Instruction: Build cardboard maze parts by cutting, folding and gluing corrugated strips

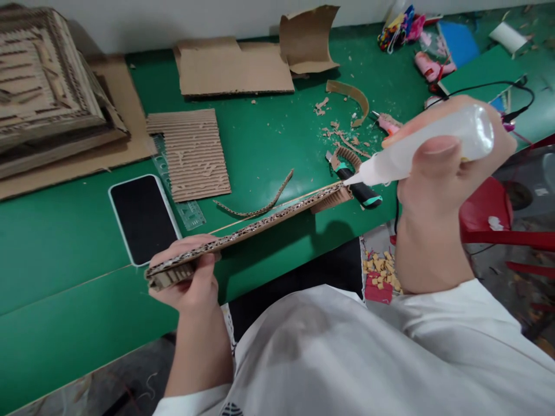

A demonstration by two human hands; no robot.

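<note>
My left hand (191,277) grips the near-left end of a long cardboard piece (260,224), held with its corrugated edge facing up. Shiny wet-looking glue runs along that edge. In my right hand (451,150) is a white glue bottle (401,153), tilted down to the left, its nozzle tip at the far right end of the edge. A utility knife (359,188) with a black and teal handle lies just behind the nozzle. Behind the held piece, a thin curved cardboard strip (264,209) rests on the green table (269,144).
A phone (143,219) lies left, near a corrugated sheet (197,153) over a clear ruler (191,216). A layered cardboard structure (43,86) stands far left. Flat cardboard (236,69) lies at the back. Pink glue guns (431,66) and cardboard scraps sit right; a red chair (485,211) stands beside the table.
</note>
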